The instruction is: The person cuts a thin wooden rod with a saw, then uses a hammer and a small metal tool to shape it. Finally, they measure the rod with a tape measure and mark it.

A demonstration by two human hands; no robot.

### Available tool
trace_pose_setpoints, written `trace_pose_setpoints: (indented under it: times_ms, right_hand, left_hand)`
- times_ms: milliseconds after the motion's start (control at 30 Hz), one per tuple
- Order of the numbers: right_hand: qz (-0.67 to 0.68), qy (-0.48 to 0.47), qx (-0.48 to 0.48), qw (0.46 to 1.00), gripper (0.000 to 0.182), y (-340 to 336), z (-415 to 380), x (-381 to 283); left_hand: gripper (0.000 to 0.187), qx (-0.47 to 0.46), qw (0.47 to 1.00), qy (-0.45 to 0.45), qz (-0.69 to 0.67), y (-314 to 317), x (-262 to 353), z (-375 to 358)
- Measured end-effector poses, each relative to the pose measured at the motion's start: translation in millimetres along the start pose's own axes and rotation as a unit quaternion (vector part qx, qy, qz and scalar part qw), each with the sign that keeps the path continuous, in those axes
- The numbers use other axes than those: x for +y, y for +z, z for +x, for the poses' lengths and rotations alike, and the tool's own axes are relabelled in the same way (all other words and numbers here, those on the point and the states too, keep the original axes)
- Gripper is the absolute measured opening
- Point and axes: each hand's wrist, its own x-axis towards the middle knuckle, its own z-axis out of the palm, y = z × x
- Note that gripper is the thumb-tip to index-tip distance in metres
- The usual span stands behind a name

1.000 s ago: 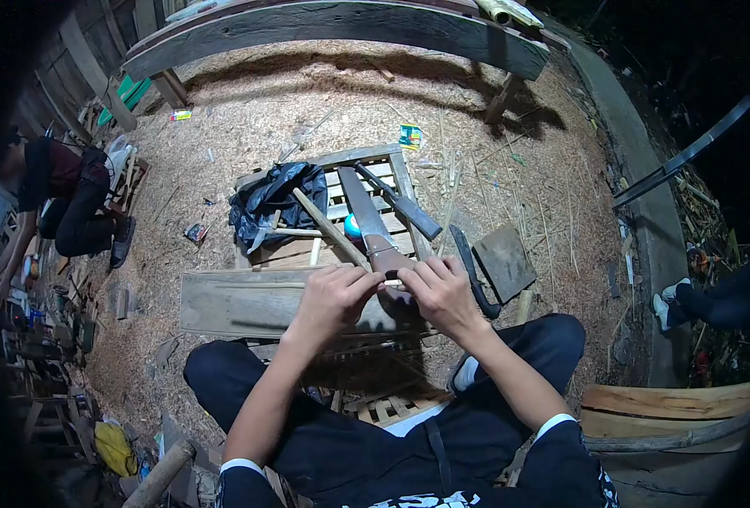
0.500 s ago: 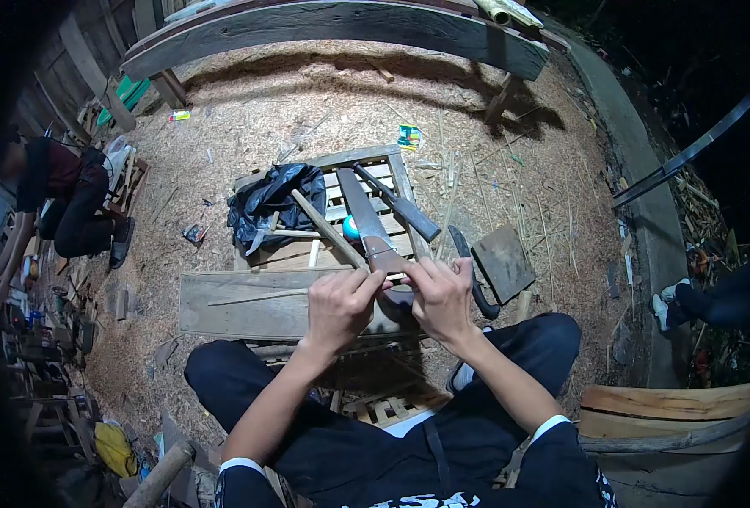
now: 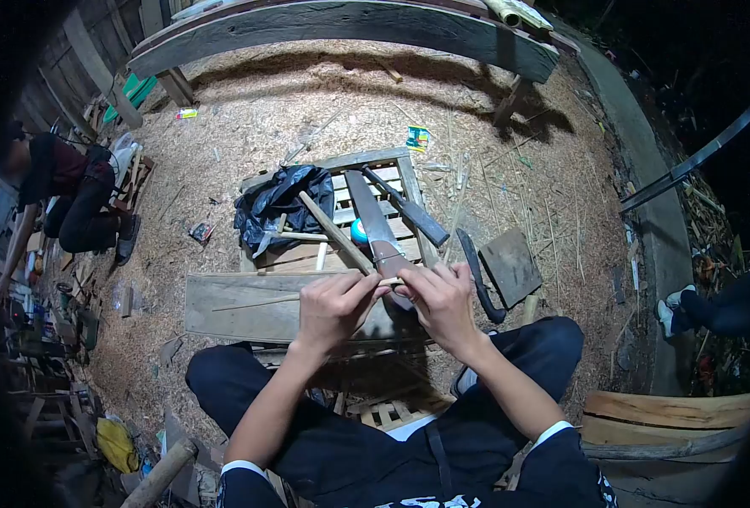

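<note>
My left hand (image 3: 334,306) and my right hand (image 3: 439,301) both pinch a thin wooden stick (image 3: 256,303), a short piece of which shows between my fingertips. Its longer end runs out to the left past my left hand, over a grey board (image 3: 210,292). Just beyond my fingers lies a handsaw (image 3: 370,207) with a brown handle, its blade pointing away from me. Beside it rest a dark long-handled tool with a broad flat end (image 3: 424,222) and a thicker wooden rod (image 3: 328,224). A dark curved object (image 3: 478,279) lies right of my right hand.
A slatted wooden frame (image 3: 407,176) carries a black plastic bag (image 3: 282,207) and a blue round object (image 3: 358,230). A square board (image 3: 511,264) lies to the right. A long bench (image 3: 341,44) spans the back. Another person (image 3: 79,190) crouches at left; someone's shoes (image 3: 673,309) show at right.
My hands have drawn slightly apart, baring more of the stick between them. The whole view has shifted a little, with the surroundings now lower and further right.
</note>
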Motion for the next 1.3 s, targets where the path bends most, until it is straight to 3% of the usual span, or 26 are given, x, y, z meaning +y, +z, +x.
trace_pose_setpoints:
  times_ms: [233, 433, 500, 833, 1133, 1300]
  right_hand:
    - [0.08, -0.039, -0.035, 0.995, 0.022, -6, -6, 3]
    - [0.15, -0.126, -0.107, 0.975, 0.023, -26, -3, 14]
    - [0.149, -0.158, -0.136, 0.967, 0.024, -27, -5, 14]
    - [0.236, -0.033, -0.09, 0.967, 0.022, -28, -11, 4]
    - [0.264, -0.004, -0.05, 0.963, 0.027, -29, -12, 5]
    - [0.245, -0.027, -0.056, 0.968, 0.029, -16, -15, 7]
  left_hand:
    - [0.018, -0.044, 0.999, 0.019, -0.003, -9, -3, -3]
    - [0.026, -0.028, 0.993, 0.111, 0.001, -17, -4, -1]
    - [0.021, -0.094, 0.981, 0.165, -0.034, -22, -3, -3]
    - [0.024, -0.039, 0.994, 0.067, -0.075, -20, -1, 5]
    - [0.024, -0.03, 0.996, 0.075, -0.047, -29, -8, 6]
    - [0.02, -0.024, 0.997, -0.003, -0.078, -39, -23, -9]
